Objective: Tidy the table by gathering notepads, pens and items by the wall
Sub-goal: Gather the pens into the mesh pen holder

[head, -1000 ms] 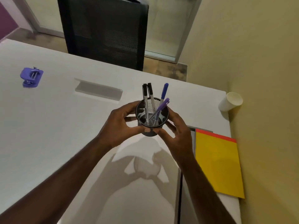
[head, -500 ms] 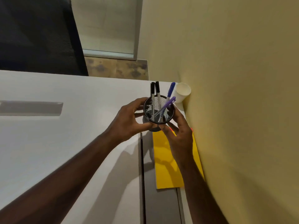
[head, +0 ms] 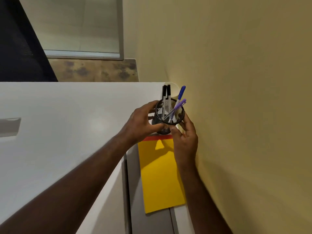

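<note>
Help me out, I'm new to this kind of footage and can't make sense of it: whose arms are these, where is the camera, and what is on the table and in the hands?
There is no machine here. A person wears a wide-angle camera on the head, looking forward and down, so the two arms reaching in from the bottom are the person's own.

The left hand and the right hand both grip a black mesh pen cup from either side. In it stand four pens: two with black caps, one with a blue cap and a purple one.

Below is a white table against a yellow wall. A yellow notepad with a red top strip lies by the wall, just nearer than the cup. Behind the pens a white paper cup peeks out. Whether the pen cup rests on the table I cannot tell.
</note>
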